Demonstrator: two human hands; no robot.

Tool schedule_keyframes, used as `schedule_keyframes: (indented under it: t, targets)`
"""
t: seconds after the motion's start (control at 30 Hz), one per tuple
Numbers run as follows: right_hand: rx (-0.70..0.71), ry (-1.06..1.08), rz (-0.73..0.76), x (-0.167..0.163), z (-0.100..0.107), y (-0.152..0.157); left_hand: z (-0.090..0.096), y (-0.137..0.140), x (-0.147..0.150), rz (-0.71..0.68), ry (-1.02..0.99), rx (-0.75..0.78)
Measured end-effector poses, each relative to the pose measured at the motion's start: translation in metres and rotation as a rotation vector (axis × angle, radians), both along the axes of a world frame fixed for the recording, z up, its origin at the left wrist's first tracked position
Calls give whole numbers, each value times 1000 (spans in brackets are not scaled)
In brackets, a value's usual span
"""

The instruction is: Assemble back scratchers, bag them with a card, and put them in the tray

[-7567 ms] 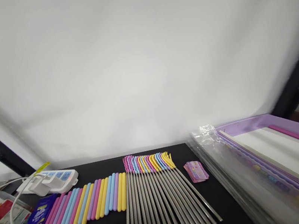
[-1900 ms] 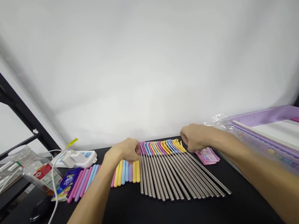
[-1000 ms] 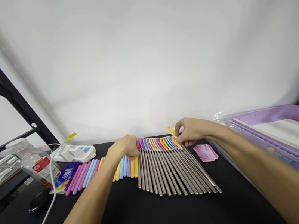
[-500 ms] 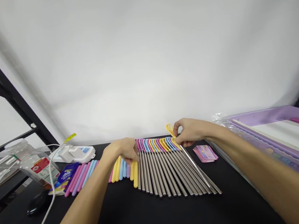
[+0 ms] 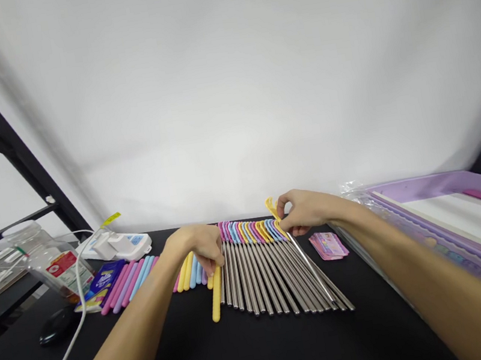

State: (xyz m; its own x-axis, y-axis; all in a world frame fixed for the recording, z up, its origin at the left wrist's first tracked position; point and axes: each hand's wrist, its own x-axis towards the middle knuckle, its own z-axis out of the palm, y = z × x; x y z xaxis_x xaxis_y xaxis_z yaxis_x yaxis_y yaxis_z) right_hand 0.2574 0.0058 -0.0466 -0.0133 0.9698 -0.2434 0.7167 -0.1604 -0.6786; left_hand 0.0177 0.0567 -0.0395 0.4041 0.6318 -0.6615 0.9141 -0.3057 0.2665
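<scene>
My left hand is closed on a yellow plastic stick, which points toward me. Its upper end is hidden under the fingers. My right hand pinches a shiny metal rod just below its yellow plastic head. That rod lies at a slant over a fanned row of metal rods, whose curved plastic ends are pink, blue, yellow and purple. Left of the row, partly behind my left wrist, lie several yellow, blue and purple sticks.
Farther left are more pink, purple and blue sticks, a purple packet, a black mouse, a clear jar and a white power strip with a cable. Pink cards and a purple-edged package sit at right.
The yellow stick in my left hand has slid toward me and sticks out farther past its neighbours. My right hand keeps its pinch on the rod, almost unmoved.
</scene>
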Motion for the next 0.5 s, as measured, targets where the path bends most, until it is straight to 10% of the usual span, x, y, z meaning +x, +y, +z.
schedule_keyframes:
  t: [0.27,0.5]
  targets:
    - [18,325,-75,-19,-2,-1,0,-2,-3,-31,-25,-116]
    - [317,553,-271,-28,-2,5,2,-9,-3,24,64,-241]
